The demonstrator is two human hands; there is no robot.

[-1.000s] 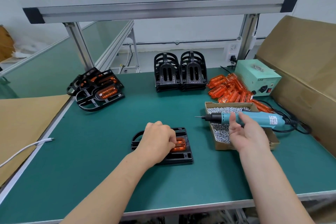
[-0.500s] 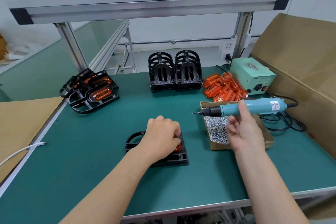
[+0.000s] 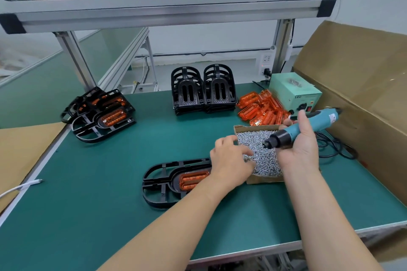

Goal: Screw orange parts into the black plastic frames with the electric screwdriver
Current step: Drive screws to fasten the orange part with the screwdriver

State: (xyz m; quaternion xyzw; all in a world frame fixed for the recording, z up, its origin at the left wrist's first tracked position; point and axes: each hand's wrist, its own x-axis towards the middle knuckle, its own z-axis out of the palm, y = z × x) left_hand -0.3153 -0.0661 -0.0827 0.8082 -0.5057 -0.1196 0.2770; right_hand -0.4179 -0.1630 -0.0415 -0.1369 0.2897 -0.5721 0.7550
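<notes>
Near the middle of the green bench mat, toward its front edge, a flat black plastic frame is lying with a ribbed orange translucent part sitting in its rounded opening. Just to its right, the person's left hand is reaching over the near-left corner of a shallow cardboard box heaped with small silver screws, fingers curled down into the heap; whether they are pinching a screw I cannot tell. The right hand is gripping a teal electric screwdriver with a black nose, tilting its tip down over the screws. Toward the back edge, two stacks of empty black frames are standing beside a loose pile of orange parts and a pale green power box. At the left edge, finished frames with orange inserts are piling up.
</notes>
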